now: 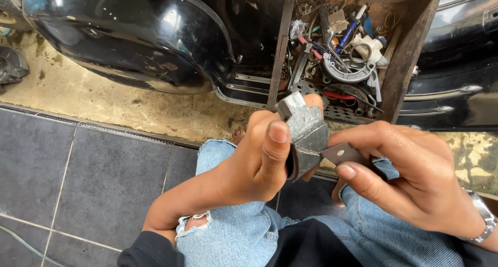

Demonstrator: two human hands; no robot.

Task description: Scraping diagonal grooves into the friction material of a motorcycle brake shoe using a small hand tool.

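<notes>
My left hand [259, 160] grips a grey, worn metal bracket [305, 129], thumb pressed on its left side and fingertips showing behind its top. My right hand [410, 179] pinches a small flat dark metal plate [340, 153] with a hole in it, held against the bracket's lower right edge. Both hands sit above my knees in torn light-blue jeans [233, 230]. A metal watch band [482, 215] circles my right wrist.
A black scooter body [135, 33] fills the top left, more black panels [461, 54] the top right. Between them stands a rusty wooden box [410, 54] with several loose parts, cables and tools. Dark floor tiles [78, 184] lie at the left, stained concrete [104, 98] beyond.
</notes>
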